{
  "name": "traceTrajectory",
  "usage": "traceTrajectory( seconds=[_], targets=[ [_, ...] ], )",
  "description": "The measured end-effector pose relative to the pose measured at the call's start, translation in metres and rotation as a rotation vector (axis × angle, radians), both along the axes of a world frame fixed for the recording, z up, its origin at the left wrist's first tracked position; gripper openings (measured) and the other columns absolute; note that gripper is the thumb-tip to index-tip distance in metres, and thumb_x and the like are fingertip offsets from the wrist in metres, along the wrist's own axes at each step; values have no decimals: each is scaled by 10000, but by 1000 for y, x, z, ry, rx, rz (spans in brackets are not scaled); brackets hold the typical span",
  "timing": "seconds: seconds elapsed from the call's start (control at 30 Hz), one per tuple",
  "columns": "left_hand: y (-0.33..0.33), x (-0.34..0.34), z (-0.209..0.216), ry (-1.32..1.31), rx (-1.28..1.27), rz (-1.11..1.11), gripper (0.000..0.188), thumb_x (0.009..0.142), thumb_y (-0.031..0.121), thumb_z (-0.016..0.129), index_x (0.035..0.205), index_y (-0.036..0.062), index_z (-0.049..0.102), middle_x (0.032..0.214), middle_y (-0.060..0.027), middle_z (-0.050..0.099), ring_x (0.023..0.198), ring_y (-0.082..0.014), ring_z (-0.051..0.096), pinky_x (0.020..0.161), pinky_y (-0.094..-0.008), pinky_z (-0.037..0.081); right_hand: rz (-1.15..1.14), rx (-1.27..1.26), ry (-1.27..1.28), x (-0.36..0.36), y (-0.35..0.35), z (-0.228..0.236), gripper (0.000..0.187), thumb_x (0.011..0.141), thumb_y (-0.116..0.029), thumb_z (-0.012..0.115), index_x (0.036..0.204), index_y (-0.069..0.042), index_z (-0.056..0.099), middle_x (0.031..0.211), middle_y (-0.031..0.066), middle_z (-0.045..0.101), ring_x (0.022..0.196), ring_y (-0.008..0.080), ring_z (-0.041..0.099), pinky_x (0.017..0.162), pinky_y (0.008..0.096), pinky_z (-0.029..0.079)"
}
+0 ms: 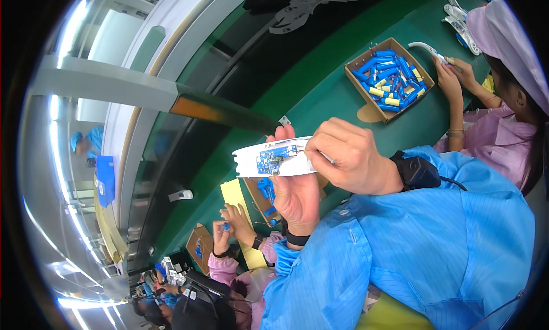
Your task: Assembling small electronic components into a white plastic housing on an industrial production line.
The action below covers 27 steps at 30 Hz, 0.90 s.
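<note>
My left hand point(298, 201) holds a long white plastic shell point(242, 165) from below, with its fingers wrapped around the far side. A small blue circuit board point(267, 161) with a dark display lies inside the shell. At the shell's right end, my right hand point(357, 158) is closed in a pinch, close to thin wires running from the board. Its fingertips partly cover whatever they grip, so I cannot make that out.
A cardboard box point(370, 114) of blue cylindrical cells point(392, 73) stands on the green table point(320, 96). Another box point(257, 200) is partly behind my left hand. Co-workers sit on both sides, their hands over the table. A white device point(180, 196) lies farther left.
</note>
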<state>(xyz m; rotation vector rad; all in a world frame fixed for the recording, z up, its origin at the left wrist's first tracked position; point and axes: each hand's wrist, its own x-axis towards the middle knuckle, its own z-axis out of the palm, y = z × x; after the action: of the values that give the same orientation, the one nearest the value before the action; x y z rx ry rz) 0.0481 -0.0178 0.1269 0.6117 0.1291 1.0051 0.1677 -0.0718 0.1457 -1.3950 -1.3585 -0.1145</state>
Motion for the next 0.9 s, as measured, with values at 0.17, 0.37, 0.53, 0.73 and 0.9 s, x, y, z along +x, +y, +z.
traceTrajectory(
  seconds=[0.17, 0.37, 0.53, 0.73, 0.9],
  targets=[
    [2, -6, -4, 131, 220, 35, 691, 836, 204, 677, 1397, 43, 308, 1468, -161, 299, 1395, -291, 208, 1148, -469, 151, 8, -60, -57, 3, -3, 1, 76, 725, -53, 649, 746, -35, 579, 733, 66, 538, 653, 220, 563, 540, 328, 468],
    [-1, -9, -3, 207, 178, 50, 702, 825, 207, 688, 1393, 36, 312, 1460, -186, 299, 1388, -314, 218, 1143, -479, 159, 49, -93, 26, 2, -5, 4, 86, 752, -67, 646, 763, -39, 566, 760, 75, 541, 673, 239, 587, 558, 338, 482],
    [-1, -9, -6, 203, 177, 41, 699, 824, 207, 687, 1391, 33, 318, 1459, -183, 297, 1384, -316, 227, 1143, -479, 162, 91, -76, 77, 3, -6, 4, 90, 753, -52, 645, 741, -34, 557, 710, 78, 524, 634, 246, 573, 545, 349, 467],
    [-1, -10, -7, 188, 164, 30, 712, 819, 215, 692, 1399, 46, 314, 1462, -178, 293, 1384, -309, 230, 1142, -473, 170, 119, -26, 91, 4, -5, 2, 96, 752, -48, 648, 736, -35, 554, 695, 77, 524, 622, 254, 568, 540, 353, 463],
    [-4, -12, -5, 202, 154, 18, 714, 818, 240, 700, 1394, 54, 320, 1454, -174, 307, 1382, -307, 235, 1141, -470, 175, 133, -39, 94, 4, -6, 0, 81, 754, -38, 652, 755, -29, 572, 703, 79, 542, 613, 254, 574, 525, 348, 459]
  ],
)
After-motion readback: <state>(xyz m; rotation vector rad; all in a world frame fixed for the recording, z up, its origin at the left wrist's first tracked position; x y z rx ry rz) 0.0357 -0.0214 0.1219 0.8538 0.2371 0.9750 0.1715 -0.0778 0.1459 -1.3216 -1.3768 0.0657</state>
